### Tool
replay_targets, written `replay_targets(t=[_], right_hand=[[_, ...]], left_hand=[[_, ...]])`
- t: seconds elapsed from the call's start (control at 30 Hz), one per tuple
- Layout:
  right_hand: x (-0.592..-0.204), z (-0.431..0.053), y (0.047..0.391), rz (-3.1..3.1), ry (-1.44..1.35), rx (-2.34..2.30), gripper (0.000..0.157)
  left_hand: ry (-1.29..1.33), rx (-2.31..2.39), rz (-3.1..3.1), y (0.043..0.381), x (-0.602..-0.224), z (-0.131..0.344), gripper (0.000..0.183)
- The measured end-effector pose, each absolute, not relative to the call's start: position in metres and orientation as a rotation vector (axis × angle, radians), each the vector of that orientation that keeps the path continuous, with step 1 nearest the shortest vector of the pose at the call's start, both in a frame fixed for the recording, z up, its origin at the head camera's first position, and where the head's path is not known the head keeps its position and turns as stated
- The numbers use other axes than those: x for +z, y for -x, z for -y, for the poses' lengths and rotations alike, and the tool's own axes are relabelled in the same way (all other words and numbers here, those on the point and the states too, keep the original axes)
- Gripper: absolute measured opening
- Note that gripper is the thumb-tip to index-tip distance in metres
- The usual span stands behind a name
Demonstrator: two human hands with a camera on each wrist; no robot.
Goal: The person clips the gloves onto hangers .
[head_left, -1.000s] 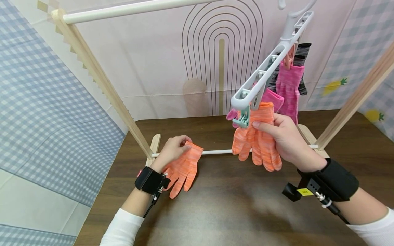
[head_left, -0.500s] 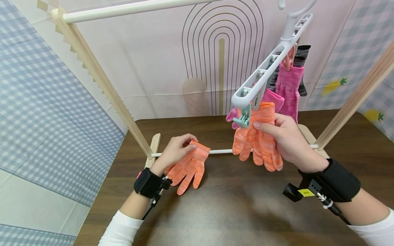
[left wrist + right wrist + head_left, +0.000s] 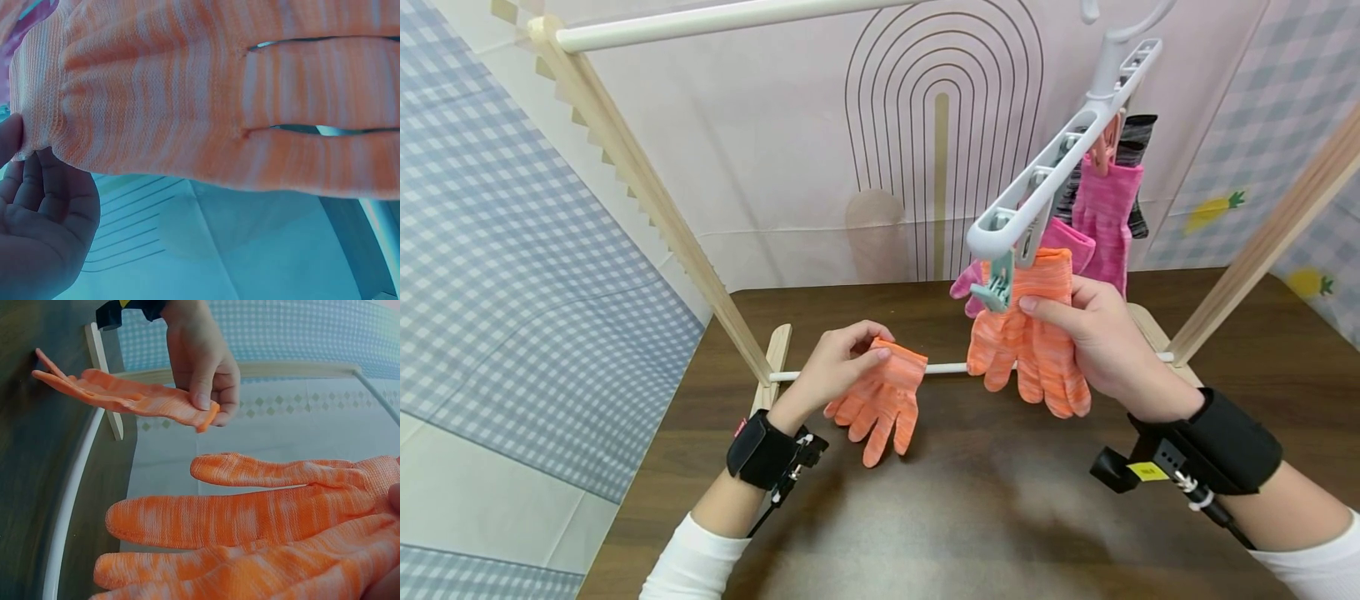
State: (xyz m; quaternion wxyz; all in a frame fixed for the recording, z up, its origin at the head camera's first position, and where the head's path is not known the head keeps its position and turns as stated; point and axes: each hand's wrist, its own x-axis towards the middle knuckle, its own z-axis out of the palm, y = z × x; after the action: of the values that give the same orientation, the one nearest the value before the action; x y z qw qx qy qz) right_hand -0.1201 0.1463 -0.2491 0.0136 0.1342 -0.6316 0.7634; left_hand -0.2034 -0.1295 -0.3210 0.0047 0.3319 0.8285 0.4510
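In the head view my left hand (image 3: 838, 367) pinches an orange knit glove (image 3: 887, 400) by its cuff, fingers hanging down above the table. The left wrist view shows thumb and fingertips on that ribbed cuff (image 3: 40, 94). My right hand (image 3: 1105, 342) grips a second orange glove (image 3: 1026, 342), thumb in front, just below the near end of a white hanger (image 3: 1045, 183). A teal clip (image 3: 996, 287) hangs in front of this glove's cuff edge, and a grey clip (image 3: 1027, 246) sits against the cuff. Whether either clip bites the fabric I cannot tell.
Pink gloves (image 3: 1108, 200) and a dark mottled knit item (image 3: 1138, 133) hang further back on the hanger, near a pink clip (image 3: 1105, 146). A wooden stand (image 3: 647, 192) with a white top bar (image 3: 730, 21) and a low white rod (image 3: 946, 367) frames the brown table (image 3: 940, 517).
My left hand has moved right with its orange glove, closer to the hanger. My right hand and its glove have barely shifted. The hanger's far end has dipped slightly.
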Motion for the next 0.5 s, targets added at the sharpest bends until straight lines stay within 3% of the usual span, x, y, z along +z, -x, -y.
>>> replay_targets(t=[0.5], right_hand=[[-0.247, -0.147, 0.116, 1.996, -0.473, 2.375, 0.017]], left_hand=[[-1.044, 1.567, -2.556, 0.187, -0.310, 0.123, 0.016]])
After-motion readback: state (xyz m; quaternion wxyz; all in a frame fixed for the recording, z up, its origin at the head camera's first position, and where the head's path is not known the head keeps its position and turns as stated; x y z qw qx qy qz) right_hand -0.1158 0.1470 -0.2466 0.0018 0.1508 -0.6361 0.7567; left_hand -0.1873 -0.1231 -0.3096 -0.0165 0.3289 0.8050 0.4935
